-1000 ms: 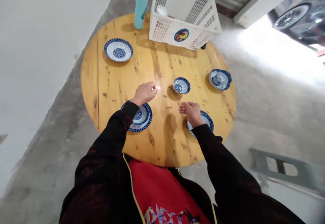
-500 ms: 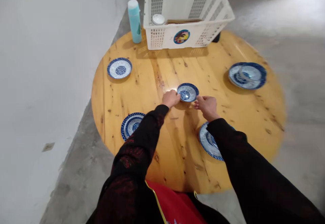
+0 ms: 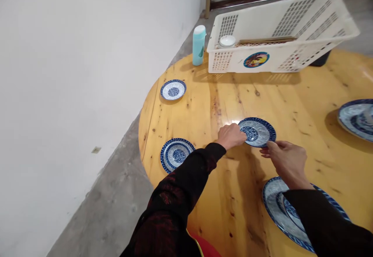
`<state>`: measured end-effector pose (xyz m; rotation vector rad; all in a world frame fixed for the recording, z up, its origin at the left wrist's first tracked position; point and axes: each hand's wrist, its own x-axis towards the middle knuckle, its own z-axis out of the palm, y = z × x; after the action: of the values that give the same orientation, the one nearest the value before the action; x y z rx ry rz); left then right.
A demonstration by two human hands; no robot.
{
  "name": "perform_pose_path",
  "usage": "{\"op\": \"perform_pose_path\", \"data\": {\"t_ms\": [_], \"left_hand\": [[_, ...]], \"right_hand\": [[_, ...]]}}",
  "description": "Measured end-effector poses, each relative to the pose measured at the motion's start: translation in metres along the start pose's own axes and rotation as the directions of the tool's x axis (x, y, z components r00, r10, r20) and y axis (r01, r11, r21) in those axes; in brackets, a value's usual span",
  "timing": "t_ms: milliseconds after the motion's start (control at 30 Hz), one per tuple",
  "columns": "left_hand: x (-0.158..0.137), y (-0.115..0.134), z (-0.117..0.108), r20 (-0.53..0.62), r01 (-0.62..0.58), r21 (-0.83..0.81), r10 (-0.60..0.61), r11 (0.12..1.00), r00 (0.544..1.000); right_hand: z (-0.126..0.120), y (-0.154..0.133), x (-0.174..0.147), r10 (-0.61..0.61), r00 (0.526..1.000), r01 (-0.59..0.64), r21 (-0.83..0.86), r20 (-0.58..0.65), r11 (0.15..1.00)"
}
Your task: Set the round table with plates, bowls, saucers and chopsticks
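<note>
We see the blue-and-white bowl [image 3: 258, 131] between 2 hands, well in from the left edge of the bench [image 3: 204, 115]. The left hand [image 3: 232, 136] keeps a narrow grip on the bowl's left rim; the right hand [image 3: 287, 160] pinches its near right rim. Toward the bench's far edge we note 1 white basket [image 3: 279, 61] and 1 turquoise bottle [image 3: 198, 47].

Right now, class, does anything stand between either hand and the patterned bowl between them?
Nothing visible does: the left hand is at the left edge of the bowl, the right hand at its near right rim.
</note>
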<state>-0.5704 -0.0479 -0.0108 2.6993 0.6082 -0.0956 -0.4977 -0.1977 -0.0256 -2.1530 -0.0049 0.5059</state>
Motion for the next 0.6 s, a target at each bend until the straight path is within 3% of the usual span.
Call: {"op": "perform_pose_path", "data": {"t_ms": [133, 300, 433, 600], "left_hand": [[-0.050, 0.001, -0.029, 0.102, 0.089, -0.206, -0.069, 0.974, 0.992], [-0.137, -0.014, -0.051, 0.159, 0.113, -0.329, -0.063, 0.937, 0.985], [-0.211, -0.051, -0.054, 0.179, 0.134, -0.308, -0.081, 0.942, 0.981], [-0.294, -0.128, -0.064, 0.193, 0.145, -0.243, -0.098, 0.959, 0.976]], "right_hand": [[-0.023, -0.013, -0.055, -0.086, 0.996, 0.085, -0.028, -0.012, 0.996], [-0.033, -0.017, -0.141, -0.207, 0.977, 0.211, -0.293, 0.042, 0.933], [-0.004, -0.008, -0.213, -0.146, 0.988, 0.154, -0.241, 0.050, 0.958], [0.068, -0.004, -0.300, -0.043, 0.986, 0.061, -0.113, 0.158, 0.992]]}}
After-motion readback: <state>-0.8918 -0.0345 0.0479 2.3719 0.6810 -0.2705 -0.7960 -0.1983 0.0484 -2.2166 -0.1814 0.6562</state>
